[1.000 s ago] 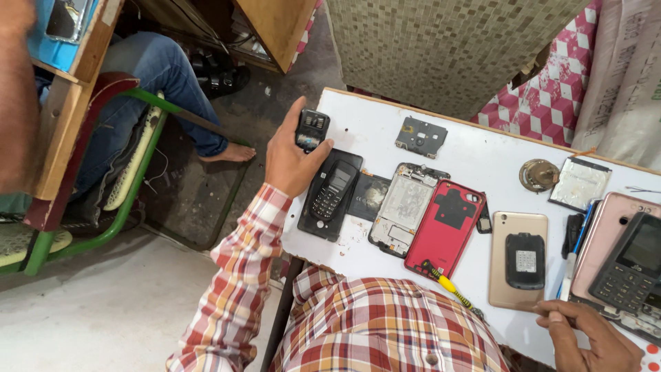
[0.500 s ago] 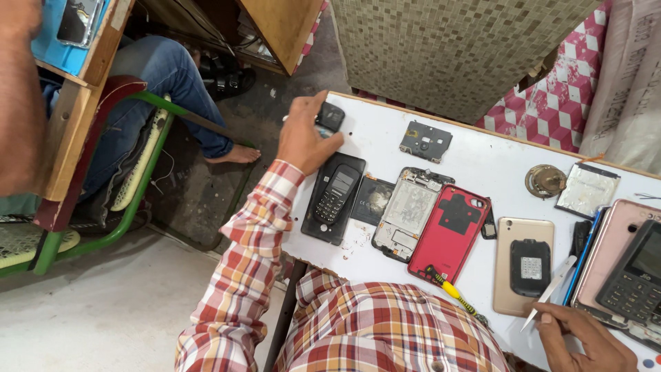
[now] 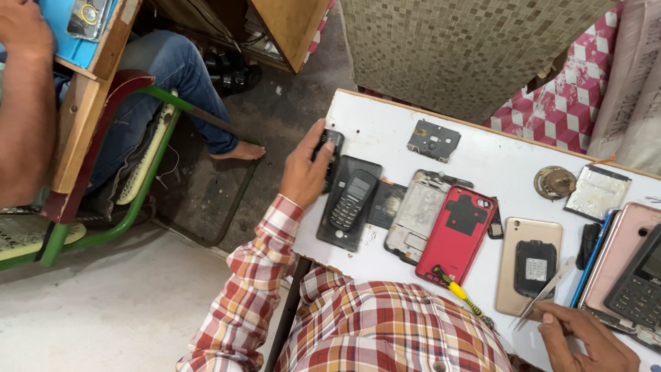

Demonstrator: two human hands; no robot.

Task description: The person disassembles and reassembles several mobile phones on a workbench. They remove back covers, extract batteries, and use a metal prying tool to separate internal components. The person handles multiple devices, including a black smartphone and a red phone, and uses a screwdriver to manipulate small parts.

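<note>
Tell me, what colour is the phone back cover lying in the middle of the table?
Red, seen in the head view: the phone back cover.

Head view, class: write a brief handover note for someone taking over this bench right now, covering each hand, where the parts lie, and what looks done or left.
Left hand: grips a small black phone part at the white table edge.
Right hand: holds tweezers by the gold phone.
Black keypad phone, open frame, red back cover and yellow screwdriver lie in a row.
Done: several phones opened. Left: all still apart.
</note>
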